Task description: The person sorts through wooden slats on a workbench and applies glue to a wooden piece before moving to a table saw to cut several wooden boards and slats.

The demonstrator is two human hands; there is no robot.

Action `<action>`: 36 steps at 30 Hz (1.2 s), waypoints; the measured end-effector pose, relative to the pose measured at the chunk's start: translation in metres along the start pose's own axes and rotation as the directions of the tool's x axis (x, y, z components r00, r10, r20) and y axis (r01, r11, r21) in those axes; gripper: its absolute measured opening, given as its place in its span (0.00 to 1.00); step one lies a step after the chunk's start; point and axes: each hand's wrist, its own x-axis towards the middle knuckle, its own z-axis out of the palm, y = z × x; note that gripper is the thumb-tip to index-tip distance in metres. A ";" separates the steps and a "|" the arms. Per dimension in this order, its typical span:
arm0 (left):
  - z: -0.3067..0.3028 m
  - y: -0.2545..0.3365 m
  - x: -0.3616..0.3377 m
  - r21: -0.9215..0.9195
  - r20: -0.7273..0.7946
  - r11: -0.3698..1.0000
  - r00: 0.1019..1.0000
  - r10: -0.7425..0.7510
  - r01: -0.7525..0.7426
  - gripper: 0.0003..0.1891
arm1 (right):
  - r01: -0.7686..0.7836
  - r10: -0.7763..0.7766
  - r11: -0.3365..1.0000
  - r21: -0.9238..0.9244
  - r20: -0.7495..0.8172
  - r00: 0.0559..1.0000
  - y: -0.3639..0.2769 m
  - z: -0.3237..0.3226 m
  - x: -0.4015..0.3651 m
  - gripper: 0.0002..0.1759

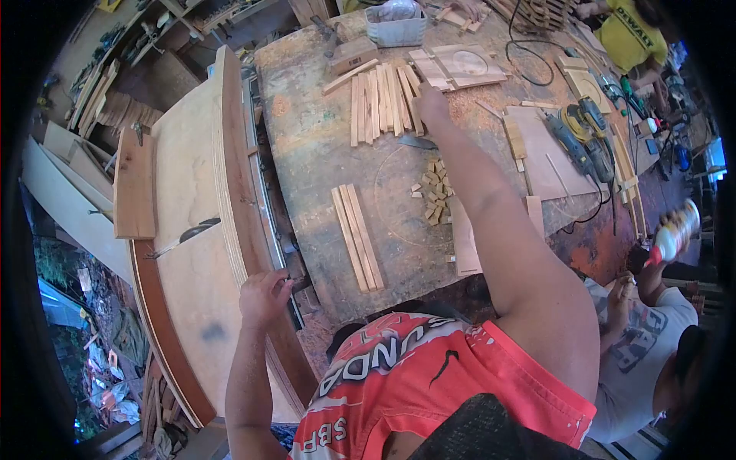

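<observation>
My right hand reaches across the worktable to the right end of a row of thin wooden strips. Its fingers are closed at the outermost strip and partly hidden behind the hand. My left hand rests by the edge of the plywood saw table, thumb and fingers curled together; anything between them is too small to make out. Apart from the row, a few strips lie side by side nearer my body. Small wood blocks are heaped under my right forearm.
A saw blade stands up through the saw table. Power sanders with cords lie at the right, near wooden panels with round cut-outs. At the right, a co-worker is near a white bottle with a red tip; another person is farther back.
</observation>
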 end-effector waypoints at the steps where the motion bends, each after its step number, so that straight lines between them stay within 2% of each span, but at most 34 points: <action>1: 0.000 0.000 0.000 0.000 0.000 1.000 1.000 -0.001 0.001 0.11 | 0.000 0.000 1.000 0.000 0.000 1.000 -0.001 -0.001 0.001 0.25; 3: 0.000 0.000 -0.001 0.022 -0.036 0.999 0.999 0.028 -0.027 0.11 | 0.014 -0.014 0.997 -0.073 0.001 1.000 -0.004 0.003 0.003 0.24; 10: 0.001 -0.003 -0.001 -0.002 -0.008 1.000 1.000 0.010 -0.010 0.10 | -0.013 0.017 0.999 -0.045 0.090 0.996 -0.011 0.004 0.006 0.24; 12: 0.001 -0.002 -0.001 -0.002 -0.027 1.000 0.999 0.018 -0.019 0.10 | 0.003 0.009 0.996 -0.092 0.136 0.991 -0.010 -0.002 -0.003 0.23; 19: 0.001 -0.001 0.000 -0.011 0.010 1.000 1.000 -0.025 0.025 0.11 | 0.033 -0.021 0.998 -0.059 0.189 0.982 -0.009 -0.011 -0.014 0.25; 22: 0.000 0.000 0.000 0.004 0.004 1.000 1.000 -0.020 0.020 0.11 | 0.074 -0.062 0.995 -0.066 0.168 0.984 -0.003 -0.007 -0.014 0.25; 25: 0.000 0.001 0.001 0.007 -0.020 1.000 1.000 -0.004 0.004 0.08 | 0.109 -0.101 0.993 -0.051 0.146 0.984 -0.001 -0.002 -0.015 0.20; 27: 0.001 0.000 0.001 0.015 -0.034 1.000 0.999 0.019 -0.019 0.08 | 0.056 -0.056 0.995 -0.085 0.009 0.998 -0.001 0.001 -0.014 0.18; 28: -0.001 0.002 0.001 0.017 -0.031 1.000 0.999 0.019 -0.018 0.08 | 0.054 -0.054 0.995 -0.083 0.012 0.998 0.006 0.009 -0.008 0.18; 30: -0.004 0.007 0.002 0.019 -0.029 1.000 0.999 0.023 -0.022 0.08 | 0.151 -0.157 0.983 -0.105 -0.047 0.987 0.018 0.019 0.004 0.18; 34: -0.003 0.006 0.003 0.020 -0.030 1.000 0.999 0.013 -0.012 0.08 | 0.155 -0.172 0.976 -0.155 -0.101 0.980 -0.029 -0.020 -0.037 0.23; 36: -0.003 0.008 0.002 0.044 -0.034 0.999 0.999 0.021 -0.020 0.08 | -0.010 0.000 0.999 0.049 0.203 0.979 -0.039 -0.017 -0.045 0.29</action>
